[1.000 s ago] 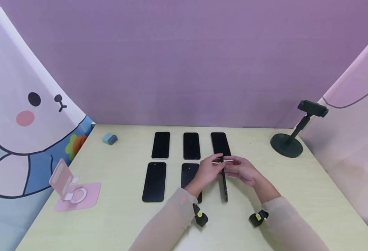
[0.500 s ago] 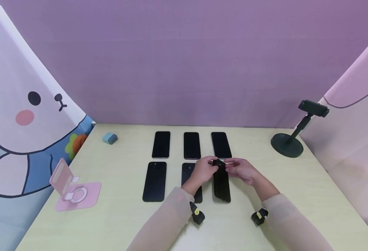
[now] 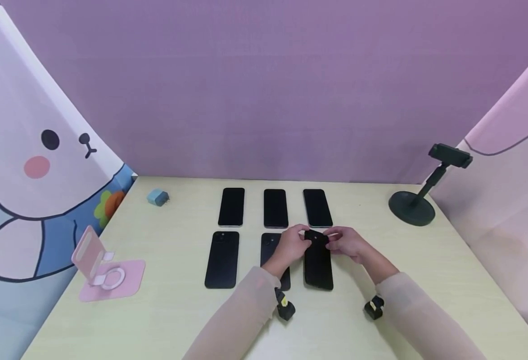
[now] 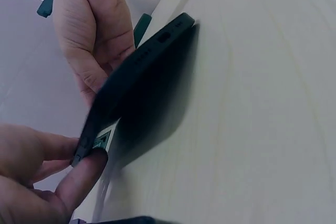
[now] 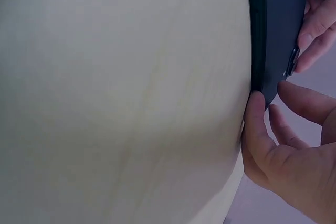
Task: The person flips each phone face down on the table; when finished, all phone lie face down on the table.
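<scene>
Hands grip one of six black phones.

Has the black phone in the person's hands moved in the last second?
Yes. The black phone stood on its edge a second ago; now it has tipped nearly flat, back up, right of the front-row middle phone, both hands holding its far end.

both forearms reach forward and converge; the left hand and right hand face each other, fingertips curled inward in a pinch (sleeves cover both forearms).
</scene>
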Available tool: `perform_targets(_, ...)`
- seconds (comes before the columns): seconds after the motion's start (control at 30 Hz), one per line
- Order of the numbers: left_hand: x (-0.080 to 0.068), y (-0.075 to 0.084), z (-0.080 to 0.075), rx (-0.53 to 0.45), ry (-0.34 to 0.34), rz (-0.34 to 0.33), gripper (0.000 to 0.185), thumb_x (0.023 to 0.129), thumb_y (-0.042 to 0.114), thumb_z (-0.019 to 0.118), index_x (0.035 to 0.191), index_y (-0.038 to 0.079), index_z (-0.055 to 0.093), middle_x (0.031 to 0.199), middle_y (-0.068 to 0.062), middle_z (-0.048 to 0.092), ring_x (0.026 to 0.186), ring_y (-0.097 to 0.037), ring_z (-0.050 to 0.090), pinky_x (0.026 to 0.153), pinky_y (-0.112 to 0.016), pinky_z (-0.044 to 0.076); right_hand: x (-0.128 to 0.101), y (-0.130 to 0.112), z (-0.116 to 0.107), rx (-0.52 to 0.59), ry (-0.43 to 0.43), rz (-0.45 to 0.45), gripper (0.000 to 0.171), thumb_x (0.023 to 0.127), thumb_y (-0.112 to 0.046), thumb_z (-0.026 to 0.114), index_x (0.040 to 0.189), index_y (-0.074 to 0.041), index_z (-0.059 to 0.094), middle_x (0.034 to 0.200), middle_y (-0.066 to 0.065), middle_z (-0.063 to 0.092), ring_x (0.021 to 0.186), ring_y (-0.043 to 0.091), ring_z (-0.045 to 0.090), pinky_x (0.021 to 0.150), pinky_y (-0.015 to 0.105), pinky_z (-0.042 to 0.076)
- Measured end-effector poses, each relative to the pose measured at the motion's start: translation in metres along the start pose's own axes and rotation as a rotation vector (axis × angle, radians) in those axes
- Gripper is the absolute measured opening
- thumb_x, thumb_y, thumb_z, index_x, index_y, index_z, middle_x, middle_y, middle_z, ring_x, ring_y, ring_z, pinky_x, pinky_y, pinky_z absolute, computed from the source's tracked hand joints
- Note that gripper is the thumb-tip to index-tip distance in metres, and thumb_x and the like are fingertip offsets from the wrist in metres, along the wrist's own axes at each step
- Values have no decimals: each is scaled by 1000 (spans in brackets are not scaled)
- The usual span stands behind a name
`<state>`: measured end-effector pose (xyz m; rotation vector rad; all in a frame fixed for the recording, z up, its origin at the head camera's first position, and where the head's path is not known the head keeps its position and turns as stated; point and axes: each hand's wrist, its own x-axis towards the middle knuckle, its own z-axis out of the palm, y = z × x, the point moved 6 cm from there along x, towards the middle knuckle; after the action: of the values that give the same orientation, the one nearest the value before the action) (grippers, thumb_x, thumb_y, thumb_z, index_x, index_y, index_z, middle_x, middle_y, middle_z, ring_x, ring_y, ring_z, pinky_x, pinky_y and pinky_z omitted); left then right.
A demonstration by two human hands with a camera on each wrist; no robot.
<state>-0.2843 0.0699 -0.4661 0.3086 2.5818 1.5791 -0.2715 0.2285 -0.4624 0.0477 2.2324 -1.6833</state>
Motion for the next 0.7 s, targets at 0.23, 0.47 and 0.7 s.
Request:
perform_targets(0.23,-1,0,0,75,-2,-8,32,85,1,71,117,4,68,72,0,61,61,-10,54,59,-22,45,1,0,0,-59,40,5,41,82,20,60,122,19,49,96,21,54,77,17,60,76,36,56)
perform_targets(0.47,-1,-1,-2,75,-26,-16,33,84,3,74,116,4,68,70,1,59,56,-10,53,57,-22,45,3,-3,-3,-141,78,-13,37,80,18,63,117,17,54,93,19,56,75,18,58,69,29,55)
perform_targets(0.7,3,-6,0,75,-53,-16,33,82,9,78,114,7,70,74,1,63,62,-8,55,61,-23,46,2,-2,-7,-186,101,-19,34,79,17,65,113,16,58,92,19,58,75,18,58,68,28,55)
